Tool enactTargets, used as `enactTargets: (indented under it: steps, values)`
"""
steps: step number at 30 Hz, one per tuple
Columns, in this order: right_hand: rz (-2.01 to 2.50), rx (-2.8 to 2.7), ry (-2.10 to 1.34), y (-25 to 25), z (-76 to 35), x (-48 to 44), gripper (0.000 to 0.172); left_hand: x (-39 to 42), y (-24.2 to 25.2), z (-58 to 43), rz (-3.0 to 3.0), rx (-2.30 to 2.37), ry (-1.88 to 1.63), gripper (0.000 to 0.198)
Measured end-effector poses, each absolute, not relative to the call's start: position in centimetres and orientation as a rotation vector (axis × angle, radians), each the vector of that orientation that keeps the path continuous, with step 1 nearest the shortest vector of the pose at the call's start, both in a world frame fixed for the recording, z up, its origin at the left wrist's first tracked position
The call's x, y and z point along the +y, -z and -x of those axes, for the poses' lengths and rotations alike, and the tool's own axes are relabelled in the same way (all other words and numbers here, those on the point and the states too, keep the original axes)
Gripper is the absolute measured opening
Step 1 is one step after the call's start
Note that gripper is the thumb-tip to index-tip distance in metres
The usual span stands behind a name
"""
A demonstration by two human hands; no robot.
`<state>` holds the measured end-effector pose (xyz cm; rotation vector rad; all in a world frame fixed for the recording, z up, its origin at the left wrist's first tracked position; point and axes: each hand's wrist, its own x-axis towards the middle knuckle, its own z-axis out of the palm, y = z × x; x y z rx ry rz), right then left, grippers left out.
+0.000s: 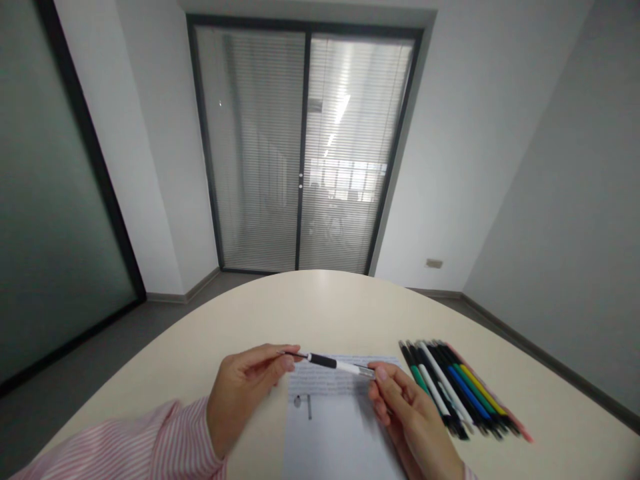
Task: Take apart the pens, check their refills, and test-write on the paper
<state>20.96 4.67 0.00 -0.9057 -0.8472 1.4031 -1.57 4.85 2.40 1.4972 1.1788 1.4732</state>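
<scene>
Above a sheet of paper [333, 443], a white pen [345, 367] with a black grip section is held almost level between both hands. My left hand [247, 390] is closed in a pinch on a thin dark rod [296, 355], which looks like a pen refill, at the pen's grip end. My right hand [407, 413] is closed around the clear and silver rear end of the pen. Two small dark marks or parts [309, 407] show on the paper beneath; I cannot tell whether they lie loose or are printed.
Several pens [457, 387] in black, white, green, blue, yellow and pink lie side by side just right of my right hand. The round pale table [320, 307] curves away ahead. Beyond it stand a glazed partition with blinds [260, 153] and white walls.
</scene>
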Motion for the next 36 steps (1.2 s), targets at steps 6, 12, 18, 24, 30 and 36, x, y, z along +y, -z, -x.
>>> enactTargets:
  steps: [6, 12, 18, 24, 30, 36]
  values:
    - [0.840, -0.615, -1.360, 0.0, -21.0, 5.1, 0.036, 5.1, -2.9, 2.5, -1.495, 1.185, -1.738, 0.011]
    - [0.843, -0.561, -1.349, -0.3, -20.8, 5.0, 0.038, 3.2, -2.2, 2.4, -2.678, 0.550, -1.787, 0.007]
    - [0.847, -0.599, -1.351, -0.4, -20.8, 4.9, 0.038, 2.3, -0.2, 0.3, -3.181, 0.594, -1.563, 0.023]
    - [0.842, -0.648, -1.353, -0.3, -20.8, 4.7, 0.031, 2.7, -1.0, 0.5, -3.369, 0.391, -0.981, 0.035]
    - [0.852, -0.649, -1.354, -0.4, -20.8, 4.6, 0.032, 2.7, -1.5, 0.4, -3.320, 0.311, -0.882, 0.033]
    - [0.944, -0.805, -1.145, -0.9, -20.8, 3.7, 0.029, 1.7, -0.6, 1.2, -2.976, 0.525, -1.159, 0.024]
